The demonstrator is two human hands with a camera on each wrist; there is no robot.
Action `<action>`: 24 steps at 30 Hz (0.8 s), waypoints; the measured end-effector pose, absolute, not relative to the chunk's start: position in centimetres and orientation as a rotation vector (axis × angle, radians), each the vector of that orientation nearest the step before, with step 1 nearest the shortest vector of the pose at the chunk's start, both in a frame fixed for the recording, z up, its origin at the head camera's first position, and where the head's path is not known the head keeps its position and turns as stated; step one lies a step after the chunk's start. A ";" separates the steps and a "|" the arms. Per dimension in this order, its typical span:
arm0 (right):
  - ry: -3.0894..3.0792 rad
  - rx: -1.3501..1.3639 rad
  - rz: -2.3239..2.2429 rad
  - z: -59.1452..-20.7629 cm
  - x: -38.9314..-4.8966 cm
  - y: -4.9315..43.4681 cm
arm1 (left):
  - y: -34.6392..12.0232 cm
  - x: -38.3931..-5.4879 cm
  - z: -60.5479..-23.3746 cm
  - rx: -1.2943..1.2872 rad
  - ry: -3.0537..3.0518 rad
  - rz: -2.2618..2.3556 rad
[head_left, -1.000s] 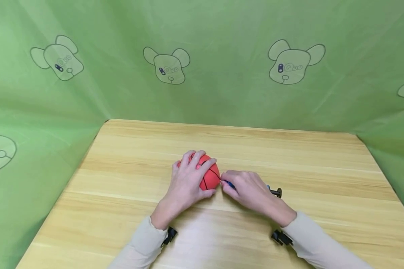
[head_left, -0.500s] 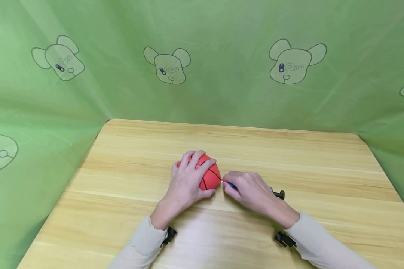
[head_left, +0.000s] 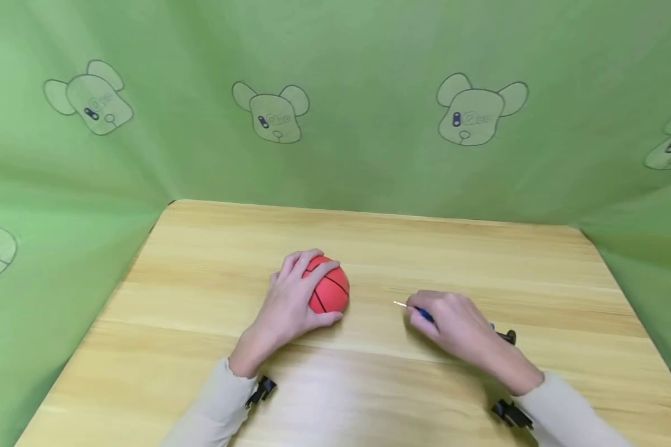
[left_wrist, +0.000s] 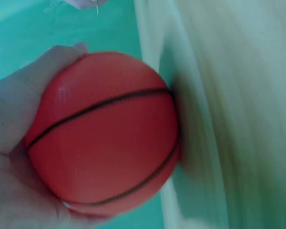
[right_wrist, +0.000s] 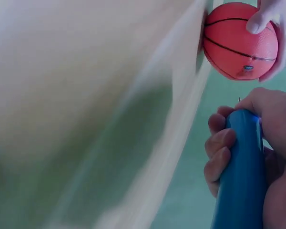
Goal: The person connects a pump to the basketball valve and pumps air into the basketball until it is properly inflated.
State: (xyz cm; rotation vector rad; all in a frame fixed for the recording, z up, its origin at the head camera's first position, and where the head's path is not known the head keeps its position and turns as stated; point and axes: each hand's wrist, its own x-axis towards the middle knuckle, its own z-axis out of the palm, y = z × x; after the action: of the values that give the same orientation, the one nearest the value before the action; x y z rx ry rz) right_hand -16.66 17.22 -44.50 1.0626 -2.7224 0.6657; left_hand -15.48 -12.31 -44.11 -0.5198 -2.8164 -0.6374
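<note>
A small red basketball (head_left: 333, 287) with black seams sits on the table, and my left hand (head_left: 287, 299) grips it from the left, fingers over the top and thumb along the near side. In the left wrist view the basketball (left_wrist: 109, 138) fills the palm. To its right, my right hand (head_left: 453, 323) wraps round a blue ball pump (right_wrist: 243, 176). A thin metal needle (head_left: 399, 304) sticks out of the pump towards the ball, with a gap between them. The pump's black handle end (head_left: 507, 337) shows behind the wrist; the fingers hide most of its barrel in the head view.
The wooden table (head_left: 335, 379) runs under both hands. Green cloth (head_left: 369, 167) printed with mouse-like heads hangs along its back and sides. A black wrist mount (head_left: 261, 391) sits at the left cuff and another (head_left: 511, 413) at the right cuff.
The needle was at the ball's right side and is now apart from it. My right hand has moved right with the pump. My left hand and the ball sit slightly further left.
</note>
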 end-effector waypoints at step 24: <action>-3.126 0.870 0.809 -45.0 -16.9 17.2 | -14.0 -14.5 -42.8 -0.587 -2.829 -1.072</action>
State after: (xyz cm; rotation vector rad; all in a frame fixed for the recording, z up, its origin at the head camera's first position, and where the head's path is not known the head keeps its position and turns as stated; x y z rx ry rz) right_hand -16.89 17.21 -44.97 0.8697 -3.1260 0.8087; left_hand -14.53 -13.97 -42.76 -0.5874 -2.8285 -1.0720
